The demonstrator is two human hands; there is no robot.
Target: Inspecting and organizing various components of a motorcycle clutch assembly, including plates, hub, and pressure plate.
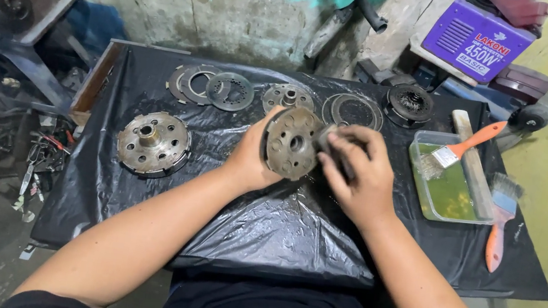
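While L hand (pixel 254 153) grips round metal hub (pixel 292 142) tilted above black sheet (pixel 278 226), R hand (pixel 357 169) pinches small dark pad (pixel 327 139) vs its face. Near table edge bare; tray (pixel 450 200) to R.

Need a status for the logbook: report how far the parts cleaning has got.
Done: cannot tell which parts are clean. In hand: left hand holds a round hub; right hand rubs it with a dark pad. Left: flat rings and drum lie untouched.
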